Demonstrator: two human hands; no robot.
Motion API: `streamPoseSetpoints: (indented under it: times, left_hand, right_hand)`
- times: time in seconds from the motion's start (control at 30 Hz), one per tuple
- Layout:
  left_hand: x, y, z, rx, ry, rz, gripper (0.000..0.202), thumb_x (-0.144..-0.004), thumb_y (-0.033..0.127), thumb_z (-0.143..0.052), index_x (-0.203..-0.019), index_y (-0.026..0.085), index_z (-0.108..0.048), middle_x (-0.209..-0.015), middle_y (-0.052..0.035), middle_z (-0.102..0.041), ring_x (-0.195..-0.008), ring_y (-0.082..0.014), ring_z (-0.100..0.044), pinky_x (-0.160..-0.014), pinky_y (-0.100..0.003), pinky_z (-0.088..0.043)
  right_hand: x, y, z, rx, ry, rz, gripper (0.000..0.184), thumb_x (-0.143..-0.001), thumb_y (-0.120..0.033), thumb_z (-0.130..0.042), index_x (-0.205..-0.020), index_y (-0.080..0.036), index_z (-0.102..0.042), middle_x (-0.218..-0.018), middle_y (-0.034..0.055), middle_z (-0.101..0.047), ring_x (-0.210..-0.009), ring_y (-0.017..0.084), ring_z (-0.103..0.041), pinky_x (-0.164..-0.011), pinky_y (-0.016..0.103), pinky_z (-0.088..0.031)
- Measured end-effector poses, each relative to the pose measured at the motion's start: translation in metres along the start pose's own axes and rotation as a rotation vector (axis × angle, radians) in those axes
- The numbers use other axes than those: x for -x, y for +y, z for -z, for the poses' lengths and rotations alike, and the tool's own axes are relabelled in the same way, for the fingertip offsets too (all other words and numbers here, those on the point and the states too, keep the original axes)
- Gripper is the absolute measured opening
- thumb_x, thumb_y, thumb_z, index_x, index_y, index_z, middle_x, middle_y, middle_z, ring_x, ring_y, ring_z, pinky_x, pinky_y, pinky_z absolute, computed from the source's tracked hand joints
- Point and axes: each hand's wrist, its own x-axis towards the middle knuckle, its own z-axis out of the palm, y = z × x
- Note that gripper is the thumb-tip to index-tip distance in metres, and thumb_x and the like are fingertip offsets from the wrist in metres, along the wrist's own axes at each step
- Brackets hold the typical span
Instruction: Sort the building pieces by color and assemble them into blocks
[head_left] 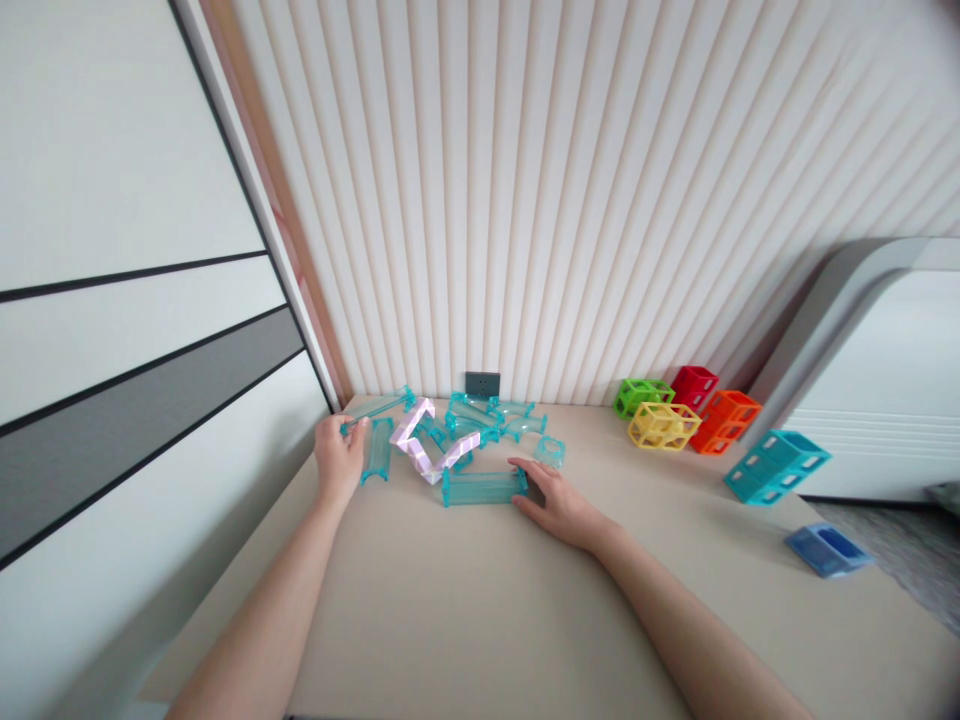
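A pile of clear teal plastic track pieces (487, 418) lies on the beige table (480, 600) near the ribbed wall, with a pale pink zigzag piece (427, 445) among them. My left hand (339, 455) is closed on a long thin teal piece (379, 405) at the pile's left end. My right hand (559, 505) rests on the table, its fingers against the right end of a straight teal trough piece (481, 487) that lies flat in front of the pile.
Open-frame cubes stand at the back right: green (641, 396), red (694, 383), yellow (663, 425), orange (726, 420), and a teal double block (776, 465). A blue block (827, 549) lies near the right edge. A dark wall socket (482, 384) sits behind the pile. A white cabinet (877, 390) stands at right.
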Motion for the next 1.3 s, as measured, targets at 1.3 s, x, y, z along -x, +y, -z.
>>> streamPoseSetpoints:
  times: [1.3]
  left_hand:
    - [0.019,0.057,0.011,0.077,-0.112,-0.127,0.028,-0.087,0.050,-0.053,-0.076,0.024,-0.049,-0.065,-0.0010,-0.059,-0.063,-0.0199,-0.060,-0.063,-0.030,-0.047]
  right_hand:
    - [0.001,0.001,0.002,-0.012,-0.044,0.057,0.057,-0.088,-0.033,-0.069,-0.142,-0.025,-0.051,-0.129,0.0113,-0.065,-0.121,0.029,-0.060,-0.107,0.048,-0.045]
